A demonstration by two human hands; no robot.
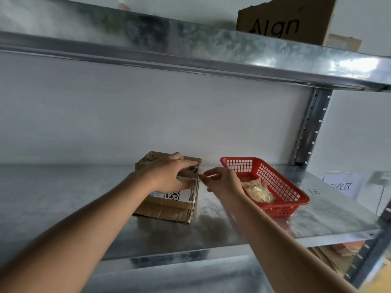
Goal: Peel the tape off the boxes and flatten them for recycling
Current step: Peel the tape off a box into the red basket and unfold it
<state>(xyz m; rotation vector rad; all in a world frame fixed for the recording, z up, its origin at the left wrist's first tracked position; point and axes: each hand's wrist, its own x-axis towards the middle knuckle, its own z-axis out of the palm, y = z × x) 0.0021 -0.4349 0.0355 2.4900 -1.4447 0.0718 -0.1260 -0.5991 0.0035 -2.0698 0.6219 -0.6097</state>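
Left hand: as we press the small brown cardboard box [169, 199], our left hand [167, 173] lies spread on top.
Right hand: our right hand [222, 182], just right of the box, pinches what we cannot tell.
Basket: the red plastic mesh basket [281, 187] sits right of that.

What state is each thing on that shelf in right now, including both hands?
Small cardboard box: closed, label up, lying on flattened cardboard.
Flattened cardboard: flat on the metal shelf.
Left hand: pressing down on the box top.
Right hand: at the box's right edge, thumb and forefinger pinched; tape too thin to confirm.
Red basket: upright, holding crumpled tape.
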